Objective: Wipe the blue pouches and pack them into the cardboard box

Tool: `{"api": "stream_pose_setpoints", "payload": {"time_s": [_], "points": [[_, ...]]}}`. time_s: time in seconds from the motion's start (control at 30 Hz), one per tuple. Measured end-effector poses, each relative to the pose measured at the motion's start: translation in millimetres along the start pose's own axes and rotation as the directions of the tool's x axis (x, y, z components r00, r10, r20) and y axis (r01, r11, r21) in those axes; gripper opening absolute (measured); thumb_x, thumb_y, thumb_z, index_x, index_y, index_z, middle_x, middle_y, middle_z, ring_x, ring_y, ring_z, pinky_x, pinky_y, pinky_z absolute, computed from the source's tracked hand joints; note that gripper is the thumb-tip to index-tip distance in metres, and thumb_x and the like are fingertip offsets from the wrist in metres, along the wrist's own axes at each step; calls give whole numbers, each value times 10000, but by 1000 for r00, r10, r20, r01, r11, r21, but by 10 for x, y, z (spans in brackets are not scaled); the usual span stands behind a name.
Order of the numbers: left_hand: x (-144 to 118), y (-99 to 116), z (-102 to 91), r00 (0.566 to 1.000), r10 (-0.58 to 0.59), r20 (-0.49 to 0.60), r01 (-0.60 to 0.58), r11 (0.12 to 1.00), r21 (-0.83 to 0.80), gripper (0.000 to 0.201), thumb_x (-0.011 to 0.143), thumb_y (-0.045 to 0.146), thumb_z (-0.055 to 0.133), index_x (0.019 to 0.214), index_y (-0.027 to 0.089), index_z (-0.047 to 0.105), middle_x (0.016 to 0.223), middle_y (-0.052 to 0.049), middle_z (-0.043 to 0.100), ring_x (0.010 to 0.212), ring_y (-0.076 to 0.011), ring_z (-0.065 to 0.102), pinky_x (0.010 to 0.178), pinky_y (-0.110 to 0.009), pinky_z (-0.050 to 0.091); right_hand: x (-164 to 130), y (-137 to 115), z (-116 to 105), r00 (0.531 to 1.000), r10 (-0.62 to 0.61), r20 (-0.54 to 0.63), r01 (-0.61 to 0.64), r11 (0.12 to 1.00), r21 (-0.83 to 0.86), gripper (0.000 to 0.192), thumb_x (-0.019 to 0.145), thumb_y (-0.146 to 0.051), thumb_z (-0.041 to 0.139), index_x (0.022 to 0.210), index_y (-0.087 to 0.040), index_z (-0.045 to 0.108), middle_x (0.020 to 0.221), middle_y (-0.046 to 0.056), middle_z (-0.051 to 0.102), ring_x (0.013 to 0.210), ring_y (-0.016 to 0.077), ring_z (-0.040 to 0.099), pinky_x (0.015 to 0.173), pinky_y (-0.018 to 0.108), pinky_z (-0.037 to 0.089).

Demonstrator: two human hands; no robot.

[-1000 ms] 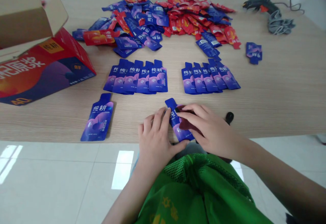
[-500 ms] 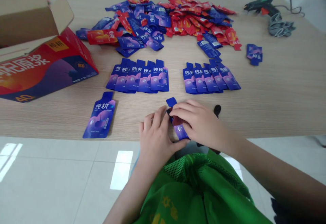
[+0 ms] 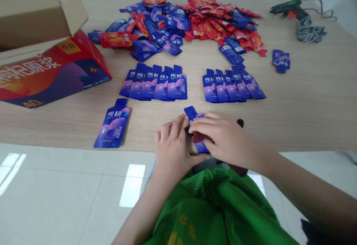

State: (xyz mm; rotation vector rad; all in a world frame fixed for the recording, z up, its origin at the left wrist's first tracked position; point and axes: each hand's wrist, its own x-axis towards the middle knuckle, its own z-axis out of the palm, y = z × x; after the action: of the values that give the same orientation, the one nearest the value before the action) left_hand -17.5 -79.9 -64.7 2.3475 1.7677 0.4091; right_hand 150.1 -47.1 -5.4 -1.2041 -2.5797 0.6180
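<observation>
Both hands pinch blue pouch (image 3: 195, 126) at lower centre, table edge (image 3: 55, 141): left hand (image 3: 171, 150) beside, right hand (image 3: 223, 139) covering. Risk: pouch slips off edge if grip loosens.

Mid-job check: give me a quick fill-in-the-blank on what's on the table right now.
1. Both hands, left hand and right hand, rest on one ___ pouch at the table's near edge.
2. A lone blue pouch lies to the ___ of the hands.
3. Beyond the hands lie ___ fanned rows of blue pouches.
4. The glue gun lies at the far ___ of the table.

Missing words: blue; left; two; right
</observation>
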Motion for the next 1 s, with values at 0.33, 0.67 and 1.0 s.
{"api": "stream_pose_setpoints", "payload": {"time_s": [0.33, 0.67, 1.0], "points": [[-35, -52, -64, 997, 67, 45, -65, 997, -33, 982, 706, 613, 711, 1515, 148, 405, 1554, -119, 435, 1231, -371, 444, 963, -520, 377, -412, -5, -69, 986, 59, 155, -83, 984, 154, 336, 730, 13, 526, 939, -207, 670, 945, 23, 707, 903, 203, 607, 801, 356, 494], [-163, 37, -133, 950, 301, 86, -300, 953, -32, 639, 887, 335, 663, 1480, 216, 459, 1593, -135, 363, 1342, -365, 411, 1022, -545, 421, -478, 95, 101, 989, 145, -38, -144, 989, 47, 497, 803, -20, 465, 1226, -194, 657, 1242, 96, 689, 1095, 256, 637, 946, 473, 546], [-468, -629, -415, 887, 459, -42, -460, 888, -11, 573, 920, -33, 407, 1450, 171, 488, 1532, -88, 476, 1482, -304, 326, 1114, -524, 464, -589, 48, 45, 981, 131, -142, -120, 989, 85, 486, 769, -27, 480, 1193, -202, 640, 1196, 67, 712, 1098, 212, 659, 957, 397, 573]]}}
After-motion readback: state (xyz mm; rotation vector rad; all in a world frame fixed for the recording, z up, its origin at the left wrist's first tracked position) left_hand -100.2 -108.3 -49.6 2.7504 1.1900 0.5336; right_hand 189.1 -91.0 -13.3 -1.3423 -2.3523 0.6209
